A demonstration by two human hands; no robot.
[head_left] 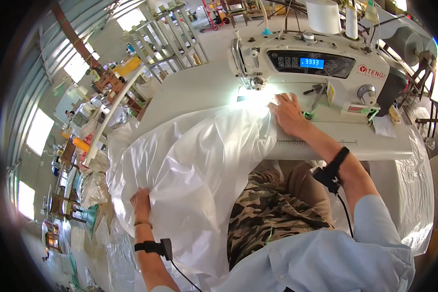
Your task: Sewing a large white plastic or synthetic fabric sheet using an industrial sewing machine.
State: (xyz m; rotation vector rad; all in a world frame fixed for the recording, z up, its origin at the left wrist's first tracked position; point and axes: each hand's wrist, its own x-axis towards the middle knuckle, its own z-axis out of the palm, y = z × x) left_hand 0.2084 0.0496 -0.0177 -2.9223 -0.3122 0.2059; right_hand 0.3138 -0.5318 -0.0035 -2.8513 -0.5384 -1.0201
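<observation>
A large piece of shiny white plastic sheeting (190, 165) runs from under the lit needle area of a white sewing machine (248, 58), over the table edge and down past my lap. Low on its left side, my left hand (140, 203) is closed on a gathered fold. My right hand (288, 113) is just right of the needle, fingers bent and closed at the sheeting's edge. Strong lamp glare washes out its fingertips and the needle. The sheeting is wrinkled and bunched between both hands.
The sewing table (190, 92) carries a ruler strip (321, 143) along its front edge. A lit display panel (311, 63) fronts the machine; white thread cones (323, 17) stand above. Metal racks (165, 41) are behind, and a curved pale rail (113, 114) lies left. Wrist straps trail black cables.
</observation>
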